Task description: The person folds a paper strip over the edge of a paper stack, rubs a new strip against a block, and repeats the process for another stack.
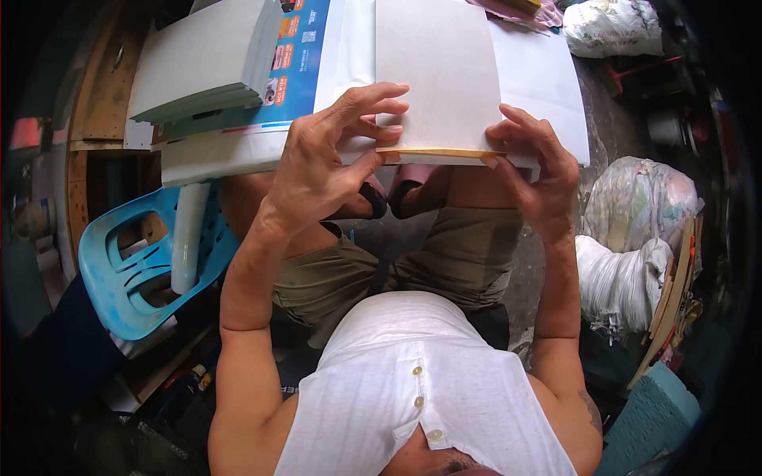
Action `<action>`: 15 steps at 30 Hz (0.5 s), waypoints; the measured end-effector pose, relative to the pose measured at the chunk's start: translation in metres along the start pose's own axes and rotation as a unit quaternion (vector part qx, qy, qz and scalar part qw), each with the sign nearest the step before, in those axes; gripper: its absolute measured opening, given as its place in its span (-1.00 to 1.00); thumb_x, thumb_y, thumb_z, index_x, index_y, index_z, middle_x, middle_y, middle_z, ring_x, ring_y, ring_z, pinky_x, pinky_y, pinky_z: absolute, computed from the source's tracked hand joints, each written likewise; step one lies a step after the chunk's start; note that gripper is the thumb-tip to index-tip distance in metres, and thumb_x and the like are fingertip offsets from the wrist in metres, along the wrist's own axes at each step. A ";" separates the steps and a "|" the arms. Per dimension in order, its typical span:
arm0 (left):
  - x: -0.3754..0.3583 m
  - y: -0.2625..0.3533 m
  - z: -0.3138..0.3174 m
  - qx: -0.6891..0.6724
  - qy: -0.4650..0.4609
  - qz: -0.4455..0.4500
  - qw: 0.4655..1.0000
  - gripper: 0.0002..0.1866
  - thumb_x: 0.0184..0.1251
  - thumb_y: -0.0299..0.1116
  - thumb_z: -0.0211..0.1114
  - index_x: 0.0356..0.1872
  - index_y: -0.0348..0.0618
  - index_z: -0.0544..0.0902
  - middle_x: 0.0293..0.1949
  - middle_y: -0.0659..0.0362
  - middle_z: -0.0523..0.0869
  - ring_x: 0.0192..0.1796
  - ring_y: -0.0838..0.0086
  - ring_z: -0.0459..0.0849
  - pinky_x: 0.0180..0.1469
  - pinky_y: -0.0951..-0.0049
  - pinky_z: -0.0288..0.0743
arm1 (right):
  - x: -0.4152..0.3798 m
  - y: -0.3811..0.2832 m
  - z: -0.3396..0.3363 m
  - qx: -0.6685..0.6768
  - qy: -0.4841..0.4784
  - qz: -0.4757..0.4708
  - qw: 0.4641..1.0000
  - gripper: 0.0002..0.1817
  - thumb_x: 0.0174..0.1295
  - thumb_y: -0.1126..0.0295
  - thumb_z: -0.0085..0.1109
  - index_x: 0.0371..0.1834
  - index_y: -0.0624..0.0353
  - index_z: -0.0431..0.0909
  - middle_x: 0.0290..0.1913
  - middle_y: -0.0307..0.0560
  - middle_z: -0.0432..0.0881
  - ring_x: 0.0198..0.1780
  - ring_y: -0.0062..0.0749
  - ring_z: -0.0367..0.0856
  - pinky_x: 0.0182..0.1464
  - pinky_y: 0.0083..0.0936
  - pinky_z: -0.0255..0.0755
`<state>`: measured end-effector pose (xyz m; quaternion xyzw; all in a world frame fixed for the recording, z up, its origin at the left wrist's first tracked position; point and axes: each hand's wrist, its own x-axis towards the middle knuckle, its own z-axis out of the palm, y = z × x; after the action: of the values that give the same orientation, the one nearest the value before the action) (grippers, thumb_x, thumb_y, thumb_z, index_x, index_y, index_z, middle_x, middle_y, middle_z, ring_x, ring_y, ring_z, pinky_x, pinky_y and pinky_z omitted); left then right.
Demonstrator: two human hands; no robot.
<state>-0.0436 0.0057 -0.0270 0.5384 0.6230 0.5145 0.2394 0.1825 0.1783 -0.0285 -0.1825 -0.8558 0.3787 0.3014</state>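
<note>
A pale grey-white stack of paper (440,87) lies lengthwise on the table in front of me, with a thin yellowish strip along its near edge. My left hand (337,147) is closed at the near left corner, thumb against the edge and fingers curled over the top. At the near right corner, my right hand (536,163) pinches the edge between thumb and fingers. White sheets (548,87) lie under the stack. To the left stands a thick pile of white paper (202,59) on a blue printed sheet (305,67).
A blue plastic chair or stool (119,238) stands at the left with a whitish roll (187,238) against it. On the right are a clear plastic bag (643,198), a white bundle (623,282) and wooden strips (663,317). A white wrapped package (611,28) sits at the back right.
</note>
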 end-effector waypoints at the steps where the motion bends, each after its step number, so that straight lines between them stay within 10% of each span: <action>1: 0.001 -0.002 -0.005 -0.020 -0.019 -0.003 1.000 -0.26 0.10 -0.75 0.37 0.38 0.01 0.54 0.09 0.09 0.79 0.04 0.26 0.84 0.21 0.31 0.73 | 0.000 0.001 -0.004 0.019 -0.012 0.014 1.000 -0.35 -0.02 0.64 0.53 0.24 0.10 0.64 -0.05 -0.10 0.74 0.00 -0.31 0.75 0.06 -0.39 0.67; 15: 0.011 -0.002 -0.023 0.106 -0.025 0.063 0.992 -0.87 0.18 -0.52 0.52 -0.25 -0.17 0.78 0.02 0.15 0.73 0.06 0.38 0.75 0.10 0.37 0.71 | 0.042 0.003 -0.040 -0.035 -0.190 -0.121 0.974 -0.83 0.09 0.63 0.42 -0.36 0.16 0.61 -0.02 -0.07 0.71 -0.05 -0.24 0.76 0.03 -0.34 0.66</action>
<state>-0.0676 0.0067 -0.0175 0.6115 0.6330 0.4456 0.1637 0.1769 0.2243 0.0068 -0.0130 -0.9260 0.3367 0.1702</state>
